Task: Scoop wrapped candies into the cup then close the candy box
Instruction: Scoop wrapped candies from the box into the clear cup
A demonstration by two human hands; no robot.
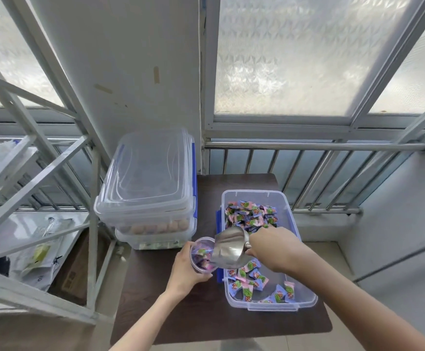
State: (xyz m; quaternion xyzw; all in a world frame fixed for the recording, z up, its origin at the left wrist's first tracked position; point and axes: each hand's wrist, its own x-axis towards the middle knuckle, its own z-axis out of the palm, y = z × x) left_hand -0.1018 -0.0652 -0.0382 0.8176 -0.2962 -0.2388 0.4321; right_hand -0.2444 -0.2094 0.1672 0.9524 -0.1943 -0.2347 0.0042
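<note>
An open clear candy box (292,214) with blue latches sits on the right of the dark table (181,312), holding several pink and blue wrapped candies (252,215). My left hand (185,271) grips a clear plastic cup (201,254) just left of the box; candies lie inside the cup. My right hand (274,248) holds a metal scoop (229,248) by its handle, tilted with its mouth over the cup's rim. The scoop's inside is turned away, so its contents are hidden.
Two stacked clear lidded boxes (148,188) stand at the table's back left, with another clear lid on top. A white metal rack (41,198) with bags stands to the left. A steel railing (320,148) and frosted windows lie behind.
</note>
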